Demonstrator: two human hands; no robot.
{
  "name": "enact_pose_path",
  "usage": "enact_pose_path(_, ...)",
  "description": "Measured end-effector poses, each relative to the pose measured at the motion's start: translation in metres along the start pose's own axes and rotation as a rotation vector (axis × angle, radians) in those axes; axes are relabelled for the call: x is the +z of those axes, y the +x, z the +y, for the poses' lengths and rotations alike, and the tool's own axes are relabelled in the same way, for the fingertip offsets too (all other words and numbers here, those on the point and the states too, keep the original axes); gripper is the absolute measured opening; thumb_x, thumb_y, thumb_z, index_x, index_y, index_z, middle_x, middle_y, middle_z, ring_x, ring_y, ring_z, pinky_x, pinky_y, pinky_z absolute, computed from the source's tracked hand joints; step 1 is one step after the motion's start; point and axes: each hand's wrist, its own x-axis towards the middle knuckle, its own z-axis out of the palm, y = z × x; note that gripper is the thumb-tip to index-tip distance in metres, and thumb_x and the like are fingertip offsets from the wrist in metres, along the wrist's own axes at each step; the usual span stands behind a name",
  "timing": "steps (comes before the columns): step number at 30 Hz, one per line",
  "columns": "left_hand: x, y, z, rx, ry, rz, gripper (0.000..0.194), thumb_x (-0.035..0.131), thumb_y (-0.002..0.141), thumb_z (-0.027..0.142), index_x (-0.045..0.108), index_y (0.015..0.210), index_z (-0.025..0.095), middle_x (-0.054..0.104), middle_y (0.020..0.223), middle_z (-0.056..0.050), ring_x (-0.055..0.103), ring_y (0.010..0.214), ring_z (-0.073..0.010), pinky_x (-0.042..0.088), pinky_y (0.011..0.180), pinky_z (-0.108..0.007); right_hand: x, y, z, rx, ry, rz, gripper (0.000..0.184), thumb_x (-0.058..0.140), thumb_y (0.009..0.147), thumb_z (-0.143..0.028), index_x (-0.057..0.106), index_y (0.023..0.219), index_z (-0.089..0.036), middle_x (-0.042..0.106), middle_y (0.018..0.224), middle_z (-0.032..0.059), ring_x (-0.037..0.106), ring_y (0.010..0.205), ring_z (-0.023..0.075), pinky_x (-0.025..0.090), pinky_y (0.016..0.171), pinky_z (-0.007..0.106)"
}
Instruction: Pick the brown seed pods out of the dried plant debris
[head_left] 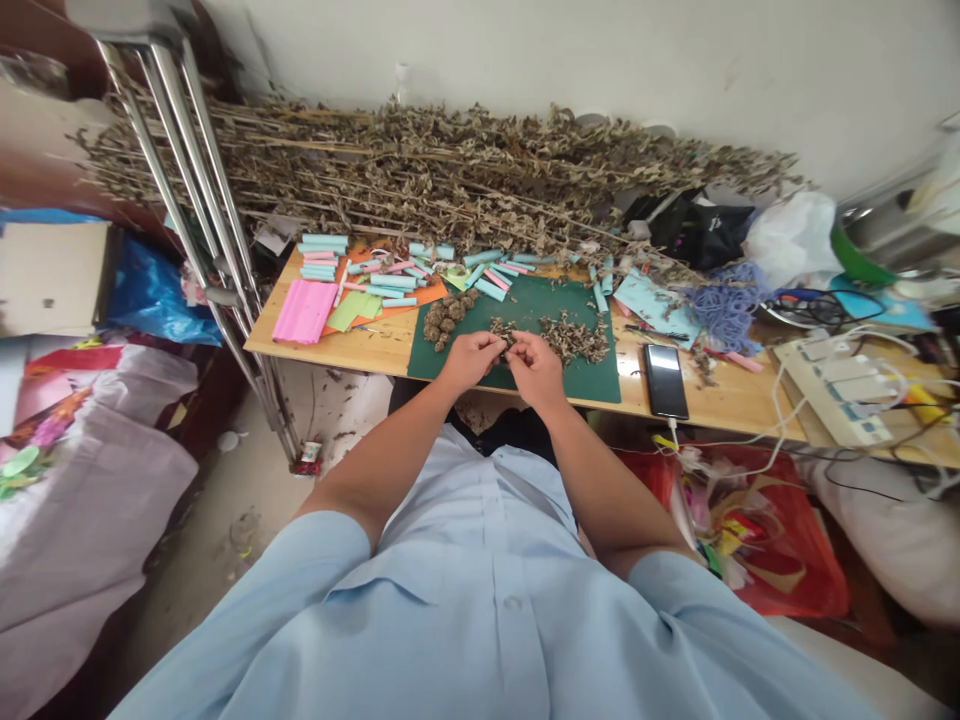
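Both hands meet over a green cutting mat (592,385) at the table's front edge. My left hand (472,358) is closed in a pinch on dried leaves (507,338), and my right hand (538,365) pinches the same small clump from the other side. Just to the right lies a loose heap of crumbled dried leaves (574,338). Several brown balls of dried leaf (444,318) sit on the mat left of my hands. The fingertips partly hide the clump.
Long dried leafy stalks (450,165) lie along the wall. Rolled blue and pink papers (394,281) and a pink paper pad (304,310) are at left. A phone (665,380), blue yarn (726,308) and a power strip (832,390) are at right. Metal crutches (202,190) stand at left.
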Motion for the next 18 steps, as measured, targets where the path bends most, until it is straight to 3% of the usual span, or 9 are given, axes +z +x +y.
enact_pose_path(5,0.002,0.0,-0.005,0.01,-0.085,0.076,0.026,0.065,0.087,0.04,0.064,0.076,0.016,0.058,0.058,0.003,0.048,0.044,-0.0068,0.037,0.046,-0.021,-0.009,-0.025,-0.004,0.045,-0.02,-0.032,0.039,0.064,0.085,-0.032,0.064,0.122,-0.021,0.071,0.086,0.0014,0.064,0.071,0.0151,0.054,0.071,0.032)
enact_pose_path(13,0.003,-0.003,-0.009,0.07,-0.199,0.14,0.029,0.065,0.089,0.04,0.061,0.073,0.017,0.059,0.061,0.002,0.048,0.044,-0.0059,0.035,0.045,-0.021,-0.032,-0.07,-0.005,-0.001,-0.157,-0.289,0.025,0.065,0.088,-0.033,0.072,0.109,-0.023,0.075,0.089,0.0037,0.07,0.078,0.0191,0.058,0.074,0.035)
enact_pose_path(18,0.004,-0.005,-0.004,0.068,-0.178,0.148,0.029,0.064,0.09,0.038,0.061,0.071,0.017,0.058,0.059,0.002,0.047,0.044,-0.0061,0.035,0.045,-0.021,-0.045,-0.067,0.001,-0.036,-0.282,-0.214,0.021,0.064,0.09,-0.035,0.076,0.104,-0.024,0.078,0.094,0.0053,0.072,0.082,0.0212,0.058,0.082,0.038)
